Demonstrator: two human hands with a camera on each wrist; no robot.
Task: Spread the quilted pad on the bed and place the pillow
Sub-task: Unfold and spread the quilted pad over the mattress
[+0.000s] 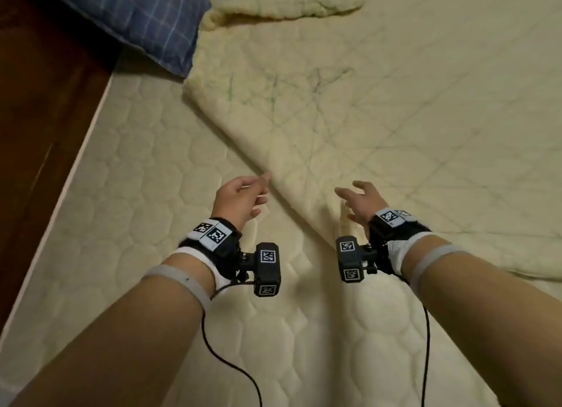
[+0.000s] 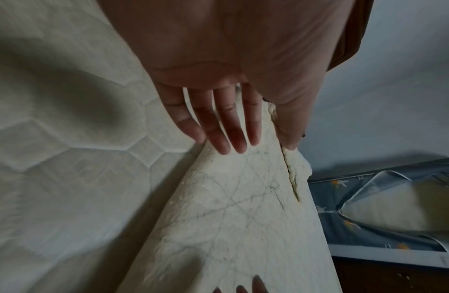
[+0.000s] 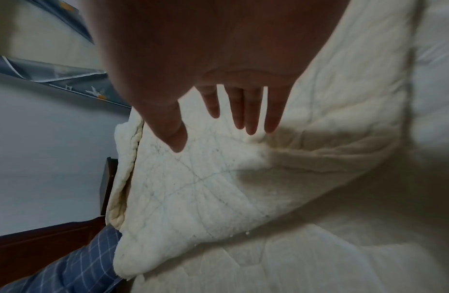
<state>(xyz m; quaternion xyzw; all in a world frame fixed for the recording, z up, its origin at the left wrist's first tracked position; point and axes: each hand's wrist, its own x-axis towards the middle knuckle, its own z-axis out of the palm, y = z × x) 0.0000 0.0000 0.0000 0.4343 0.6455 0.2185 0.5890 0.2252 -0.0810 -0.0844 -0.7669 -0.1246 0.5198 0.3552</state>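
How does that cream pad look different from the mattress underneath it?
The pad has thin crossing diagonal stitch lines; the mattress has puffy honeycomb-like cells. The pad lies askew with a folded, rumpled far edge; the mattress lies flat. The pad covers only part of the bed, leaving the mattress bare near both hands. Both are cream and quilted.

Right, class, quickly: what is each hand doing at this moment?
Left hand: open, fingers straight, fingertips at the edge of the quilted pad, gripping nothing.
Right hand: open, fingers spread over the pad, holding nothing.

Head view downward; wrist views close (pad (image 1: pixel 365 117) shared)
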